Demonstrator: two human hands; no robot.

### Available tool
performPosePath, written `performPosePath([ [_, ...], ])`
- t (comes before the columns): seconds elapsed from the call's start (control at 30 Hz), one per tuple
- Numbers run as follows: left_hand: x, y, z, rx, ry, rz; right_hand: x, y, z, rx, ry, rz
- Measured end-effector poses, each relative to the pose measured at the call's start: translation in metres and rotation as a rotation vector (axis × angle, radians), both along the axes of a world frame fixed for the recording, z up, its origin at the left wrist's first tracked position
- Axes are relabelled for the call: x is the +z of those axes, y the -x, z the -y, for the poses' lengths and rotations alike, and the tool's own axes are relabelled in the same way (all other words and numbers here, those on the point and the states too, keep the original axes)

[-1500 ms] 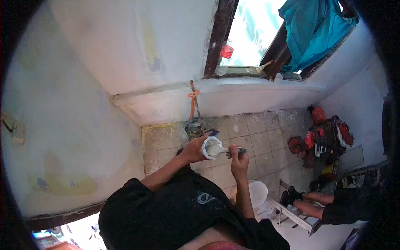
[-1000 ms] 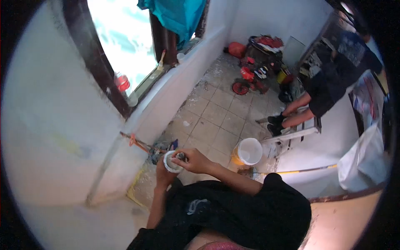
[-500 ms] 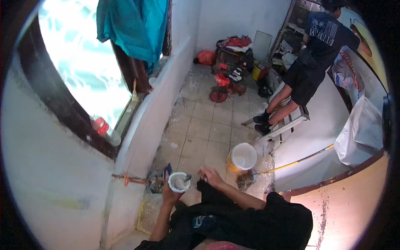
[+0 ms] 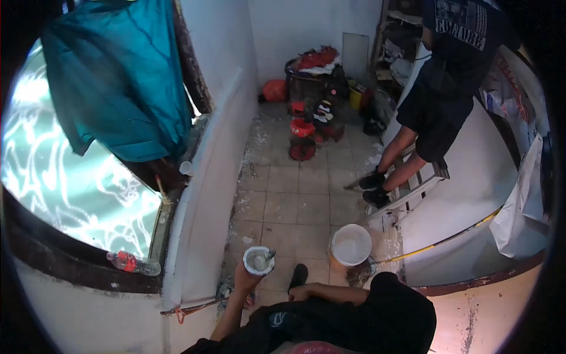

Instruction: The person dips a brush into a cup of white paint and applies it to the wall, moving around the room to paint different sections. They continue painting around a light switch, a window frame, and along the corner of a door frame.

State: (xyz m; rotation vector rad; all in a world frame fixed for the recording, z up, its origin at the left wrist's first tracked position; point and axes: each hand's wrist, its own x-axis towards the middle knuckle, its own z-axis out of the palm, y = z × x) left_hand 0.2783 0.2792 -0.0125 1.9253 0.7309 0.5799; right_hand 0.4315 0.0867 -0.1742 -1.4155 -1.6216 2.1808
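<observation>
A white cup (image 4: 259,261) with greyish material and a dark-handled tool in it is held upright by my left hand (image 4: 244,279), whose fingers wrap round its side. My right hand (image 4: 299,292) is low in front of my dark shirt, close to a black shoe (image 4: 299,276). Its fingers are mostly hidden, so whether it holds anything does not show. A white bucket (image 4: 351,245) stands on the tiled floor to the right of both hands.
At the right another person (image 4: 442,100) stands on a ladder (image 4: 413,186). A yellow pole (image 4: 439,243) leans near the bucket. A plastic bottle (image 4: 134,262) lies on the left windowsill, below a teal cloth (image 4: 118,76). Red items and a loaded container (image 4: 303,82) sit at the back.
My view has shifted toward the window. My right hand has moved down and back toward my body, and a black shoe now shows beside it. The cup is still in my left hand.
</observation>
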Motion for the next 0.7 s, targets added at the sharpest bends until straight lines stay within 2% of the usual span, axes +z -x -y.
performPosePath([
  [0.03,0.010,-0.023,-0.003,-0.008,0.013,-0.010,0.012,-0.019,-0.007,0.027,-0.052,-0.019],
  [0.1,0.038,-0.064,-0.004,-0.047,0.030,0.195,0.022,-0.047,-0.016,0.087,-0.226,0.029],
  [0.17,0.030,-0.091,-0.009,-0.032,0.006,0.148,-0.004,-0.077,-0.019,0.056,-0.353,0.157],
  [0.2,0.027,-0.100,-0.012,-0.028,-0.039,0.112,0.000,-0.090,-0.018,0.067,-0.340,0.141],
  [0.27,0.033,-0.113,-0.013,-0.052,0.043,0.116,0.012,-0.111,-0.018,-0.122,-0.323,0.149],
  [0.33,0.036,-0.124,-0.013,-0.089,0.039,0.062,0.003,-0.113,-0.009,-0.145,-0.299,0.140],
  [0.4,0.020,-0.128,-0.018,-0.081,0.063,0.053,-0.017,-0.100,-0.009,-0.113,-0.052,-0.089],
  [0.43,0.017,-0.129,-0.019,-0.082,0.074,0.059,-0.027,-0.096,-0.013,-0.104,-0.042,-0.100],
  [0.5,0.018,-0.129,-0.017,-0.054,0.091,0.025,-0.033,-0.092,-0.019,-0.059,0.132,-0.024],
  [0.6,0.000,-0.128,-0.010,-0.030,0.120,0.006,-0.018,-0.093,-0.014,-0.078,0.074,-0.095],
  [0.67,-0.005,-0.129,-0.009,-0.014,0.140,0.018,-0.058,-0.100,-0.013,-0.041,-0.011,-0.147],
  [0.7,-0.001,-0.128,-0.007,0.000,0.148,0.017,-0.058,-0.104,-0.008,-0.024,-0.095,-0.184],
])
